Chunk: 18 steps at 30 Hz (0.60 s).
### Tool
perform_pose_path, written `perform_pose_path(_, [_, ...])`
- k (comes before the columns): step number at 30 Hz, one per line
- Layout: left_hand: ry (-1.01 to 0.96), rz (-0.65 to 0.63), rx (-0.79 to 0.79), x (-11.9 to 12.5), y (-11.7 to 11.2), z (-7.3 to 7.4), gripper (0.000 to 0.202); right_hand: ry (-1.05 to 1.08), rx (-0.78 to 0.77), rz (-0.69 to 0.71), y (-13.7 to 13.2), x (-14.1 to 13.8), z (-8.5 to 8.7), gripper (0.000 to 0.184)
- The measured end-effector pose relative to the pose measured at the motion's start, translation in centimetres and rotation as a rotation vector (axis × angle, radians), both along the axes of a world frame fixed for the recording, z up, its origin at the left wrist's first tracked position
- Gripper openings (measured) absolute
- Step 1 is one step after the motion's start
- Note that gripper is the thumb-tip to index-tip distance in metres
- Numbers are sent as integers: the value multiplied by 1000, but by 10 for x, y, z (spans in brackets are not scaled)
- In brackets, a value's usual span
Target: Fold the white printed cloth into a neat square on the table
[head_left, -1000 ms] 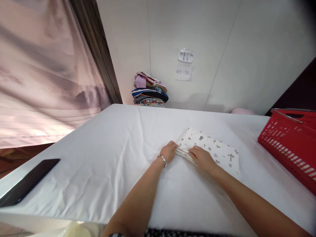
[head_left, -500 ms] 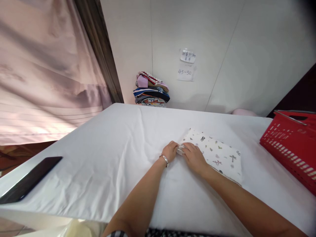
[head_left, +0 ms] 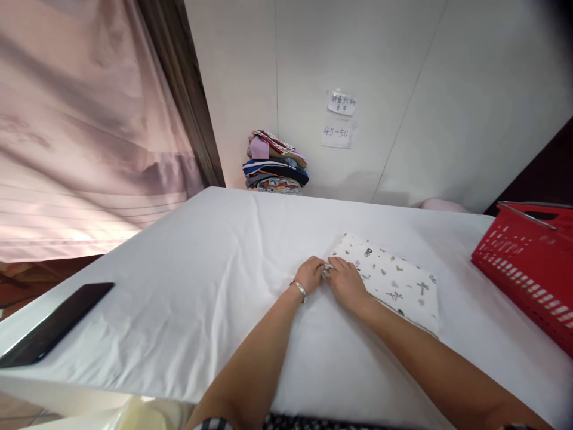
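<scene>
A folded white cloth (head_left: 403, 275) printed with small leaves and insects lies flat and slightly askew on the white-covered table. At its left end, my left hand (head_left: 308, 275), with a silver bangle at the wrist, has its fingers closed on a bunched edge of the cloth. My right hand (head_left: 348, 283) lies close beside it, its fingers curled over the same bunched edge. Fingers cover most of that part of the fabric.
A red plastic basket (head_left: 528, 269) with a metal handle stands at the right. A black flat slab (head_left: 56, 322) lies on the tablecloth (head_left: 179, 280) at the left. Folded fabrics (head_left: 275, 164) are stacked behind the table, by the wall with paper signs (head_left: 339, 131).
My right hand's fingers have drawn in slightly over the cloth's left edge, and the edge between my hands looks more bunched. My left hand has hardly moved.
</scene>
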<state>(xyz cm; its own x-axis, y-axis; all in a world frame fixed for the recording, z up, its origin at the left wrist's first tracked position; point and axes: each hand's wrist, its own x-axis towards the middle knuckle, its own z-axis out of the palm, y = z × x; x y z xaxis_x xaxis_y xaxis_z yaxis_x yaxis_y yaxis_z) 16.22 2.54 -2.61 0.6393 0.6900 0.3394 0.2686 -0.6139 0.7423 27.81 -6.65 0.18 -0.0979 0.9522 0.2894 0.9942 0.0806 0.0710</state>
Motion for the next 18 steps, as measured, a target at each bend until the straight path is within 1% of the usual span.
perform_pose_path(4, [-31, -14, -13, 0, 0, 1, 20, -2, 14, 4, 1, 1, -3, 26])
perform_pose_path(7, [-66, -19, -33, 0, 1, -2, 24, -5, 36, 30, 2, 3, -6, 29])
perform_pose_path(13, [-67, 12, -81, 1, 2, -8, 38, 31, 79, 65, 2, 8, -11, 25])
perform_pose_path(18, [-26, 39, -10, 1, 2, -4, 26, 69, 116, 105, -2, 10, -10, 26])
